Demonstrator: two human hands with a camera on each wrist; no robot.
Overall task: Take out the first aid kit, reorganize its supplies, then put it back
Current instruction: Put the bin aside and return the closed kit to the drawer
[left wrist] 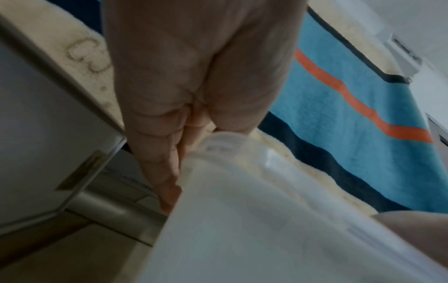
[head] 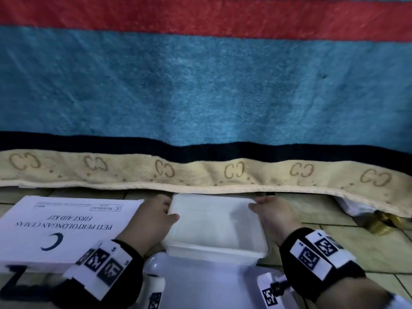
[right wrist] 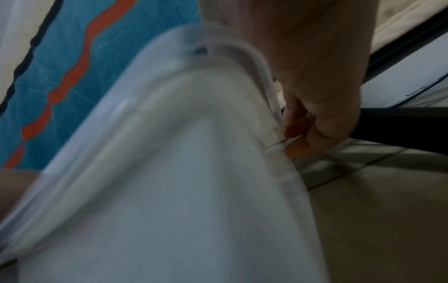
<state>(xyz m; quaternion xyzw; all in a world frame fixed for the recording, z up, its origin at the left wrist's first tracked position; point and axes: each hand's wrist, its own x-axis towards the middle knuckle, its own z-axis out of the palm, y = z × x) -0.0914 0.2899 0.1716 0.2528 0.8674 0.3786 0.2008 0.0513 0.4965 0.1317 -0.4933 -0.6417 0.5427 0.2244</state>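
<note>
A white translucent plastic container [head: 214,224] sits on the tiled floor just in front of the hanging blanket edge. My left hand [head: 166,211] grips its left side, thumb over the rim and fingers down the wall [left wrist: 169,181]. My right hand [head: 259,205] grips the right side, with fingers curled under the rim [right wrist: 300,132]. The container [left wrist: 242,220] [right wrist: 181,172] fills both wrist views, and I cannot make out what is inside it. The white first aid kit box [head: 66,224], printed "FIRST AID KIT", lies flat to the left, beside my left hand.
A striped blue, red and beige blanket [head: 200,97] hangs down right behind the container. A white plastic lid or tray [head: 200,284] lies near me between my wrists. A gold-coloured object [head: 379,224] pokes out under the blanket at the right. Beige floor tiles [head: 323,219] lie to the right.
</note>
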